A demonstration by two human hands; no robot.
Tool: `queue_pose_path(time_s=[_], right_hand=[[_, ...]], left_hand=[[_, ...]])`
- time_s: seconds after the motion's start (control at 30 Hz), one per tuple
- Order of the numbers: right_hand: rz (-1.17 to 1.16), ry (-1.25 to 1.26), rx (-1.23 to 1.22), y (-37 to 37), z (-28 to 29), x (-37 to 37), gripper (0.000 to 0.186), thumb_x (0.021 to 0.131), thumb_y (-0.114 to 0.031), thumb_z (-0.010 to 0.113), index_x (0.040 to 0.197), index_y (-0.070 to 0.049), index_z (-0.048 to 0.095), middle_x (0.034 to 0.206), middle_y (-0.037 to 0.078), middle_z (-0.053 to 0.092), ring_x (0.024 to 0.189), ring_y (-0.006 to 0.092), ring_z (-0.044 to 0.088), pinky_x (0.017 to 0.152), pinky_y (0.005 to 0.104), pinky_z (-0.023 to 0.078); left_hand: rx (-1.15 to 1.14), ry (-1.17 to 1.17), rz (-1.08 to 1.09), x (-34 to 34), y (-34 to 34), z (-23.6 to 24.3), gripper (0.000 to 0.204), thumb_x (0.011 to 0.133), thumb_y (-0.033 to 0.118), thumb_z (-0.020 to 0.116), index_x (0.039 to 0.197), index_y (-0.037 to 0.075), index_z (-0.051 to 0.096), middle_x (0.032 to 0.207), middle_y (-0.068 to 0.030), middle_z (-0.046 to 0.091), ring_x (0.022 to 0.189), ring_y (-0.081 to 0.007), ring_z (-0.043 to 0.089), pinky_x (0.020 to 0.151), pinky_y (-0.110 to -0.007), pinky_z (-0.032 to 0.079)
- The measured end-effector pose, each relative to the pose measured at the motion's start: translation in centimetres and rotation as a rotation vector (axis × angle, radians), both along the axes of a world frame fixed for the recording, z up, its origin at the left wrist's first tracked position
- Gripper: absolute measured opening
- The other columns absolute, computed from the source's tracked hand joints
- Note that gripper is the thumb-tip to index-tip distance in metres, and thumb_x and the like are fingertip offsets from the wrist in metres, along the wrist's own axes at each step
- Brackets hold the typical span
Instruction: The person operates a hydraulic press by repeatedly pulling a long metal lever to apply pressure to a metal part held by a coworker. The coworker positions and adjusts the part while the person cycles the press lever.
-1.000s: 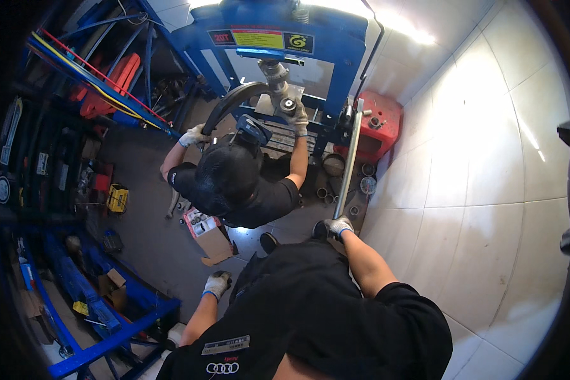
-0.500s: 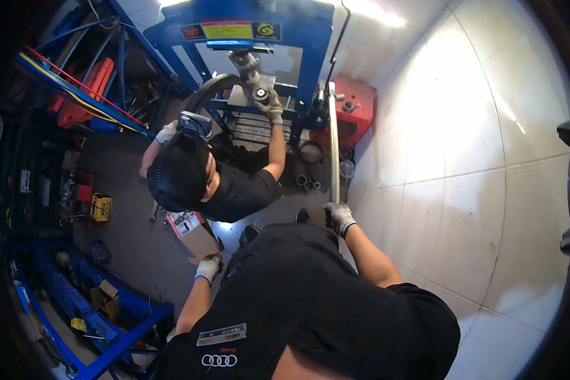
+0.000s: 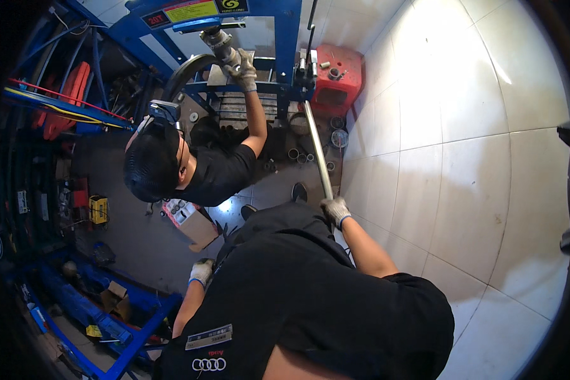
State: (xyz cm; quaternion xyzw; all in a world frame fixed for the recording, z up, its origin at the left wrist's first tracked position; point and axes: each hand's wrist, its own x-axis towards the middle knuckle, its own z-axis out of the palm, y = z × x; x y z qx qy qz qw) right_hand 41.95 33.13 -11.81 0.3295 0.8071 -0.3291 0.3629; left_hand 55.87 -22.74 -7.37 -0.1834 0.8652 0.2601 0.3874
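Note:
My right hand (image 3: 335, 211), in a whitish work glove, is closed round the lower end of a long metal pipe (image 3: 318, 149). The pipe's far end meets the pump unit (image 3: 304, 79) on the side of a blue shop press (image 3: 284, 47). My left hand (image 3: 201, 271), also gloved, hangs low beside my dark trousers; its fingers look loosely bent, and I see nothing in it. Under the press head stands a cylindrical metal part (image 3: 220, 45) above a curved dark metal arm (image 3: 187, 76). A co-worker's gloved hand (image 3: 244, 74) steadies the lower end of that stack.
The co-worker (image 3: 202, 174) crouches ahead on the left. An open carton (image 3: 199, 229) with metal pieces is on the floor nearby. A red box-shaped unit (image 3: 341, 69) and several metal rings (image 3: 301, 158) lie beside the press. A tiled wall (image 3: 424, 171) bounds the right; blue frames (image 3: 133, 342) the left.
The pipe's angle has changed, its far end now leaning left toward the pump. My view has shifted. The co-worker's hand has moved round the metal part; their other hand is now out of sight.

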Motion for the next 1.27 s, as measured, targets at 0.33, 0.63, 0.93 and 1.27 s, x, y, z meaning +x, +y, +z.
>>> queue_pose_path(time_s=[0.33, 0.63, 0.93, 1.27], right_hand=[[-0.677, 0.014, -0.619, -2.8, -1.3, -5.0, 0.014, 0.086, -0.019, 0.07, 0.09, -0.012, 0.059, 0.066, -0.001, 0.053, 0.053, 0.016, 0.05, 0.051, 0.0361, 0.044], [-1.043, -0.25, -2.03, -3.1, 0.1, -6.6, 0.015, 0.1, -0.02, 0.051, 0.102, -0.011, 0.062, 0.062, -0.006, 0.035, 0.05, 0.0092, 0.034, 0.048, 0.0282, 0.032], [-0.876, -0.133, -1.08, -7.0, 2.3, -8.1, 0.018, 0.097, -0.014, 0.053, 0.079, -0.016, 0.054, 0.06, -0.004, 0.045, 0.048, 0.0108, 0.04, 0.042, 0.0261, 0.031], [-0.277, 0.082, 0.187, -8.3, 2.0, -7.9, 0.043, 0.086, -0.03, 0.067, 0.123, -0.009, 0.069, 0.124, 0.027, 0.067, 0.12, 0.039, 0.065, 0.101, 0.0475, 0.052]], left_hand=[[0.101, 0.045, 0.46, -1.6, 2.8, 3.6, 0.03, 0.095, 0.026, 0.061, 0.11, 0.002, 0.071, 0.092, -0.0138, 0.073, 0.079, -0.0273, 0.069, 0.072, -0.039, 0.054], [-0.04, -0.006, 0.095, 4.7, 0.8, 0.9, 0.041, 0.095, 0.035, 0.058, 0.118, 0.004, 0.072, 0.116, -0.02, 0.073, 0.113, -0.0384, 0.067, 0.097, -0.042, 0.049], [-0.044, -0.044, 0.328, 6.6, -0.5, 0.0, 0.04, 0.096, 0.034, 0.058, 0.117, 0.003, 0.072, 0.114, -0.0199, 0.074, 0.112, -0.0402, 0.067, 0.097, -0.043, 0.05], [-0.032, 0.245, 0.256, -12.0, 8.2, 9.9, 0.049, 0.094, 0.047, 0.058, 0.114, 0.005, 0.074, 0.116, -0.0209, 0.072, 0.112, -0.0285, 0.068, 0.096, -0.043, 0.05]])
